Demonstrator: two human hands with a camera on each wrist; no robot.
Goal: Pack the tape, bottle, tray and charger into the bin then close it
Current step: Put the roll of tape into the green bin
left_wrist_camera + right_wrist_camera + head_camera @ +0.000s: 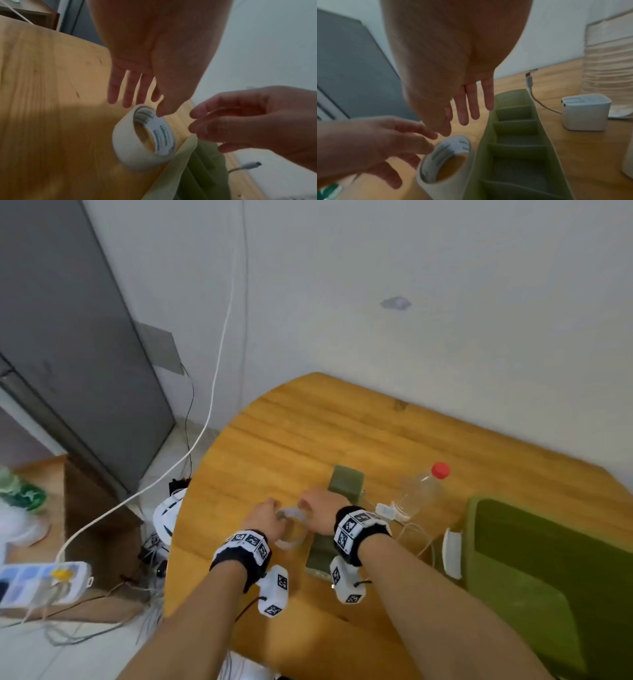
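Observation:
A white roll of tape (290,527) (144,139) (443,162) stands tilted on edge on the wooden table, blurred. My left hand (270,508) (145,108) reaches over it with straight fingers and the thumb tip at its inner rim. My right hand (310,501) (465,121) hovers just right of the tape with relaxed fingers, holding nothing. Under my right wrist lies the long green divided tray (346,481) (513,148). The white charger (385,510) (585,112) with its cable, and the clear red-capped bottle (421,491), sit right of it. The green bin (513,559) is at far right.
The bin has a white latch (452,553) on its near left side. The table's rounded left edge drops to a floor with cables and a power strip (41,583). A white wall runs behind the table.

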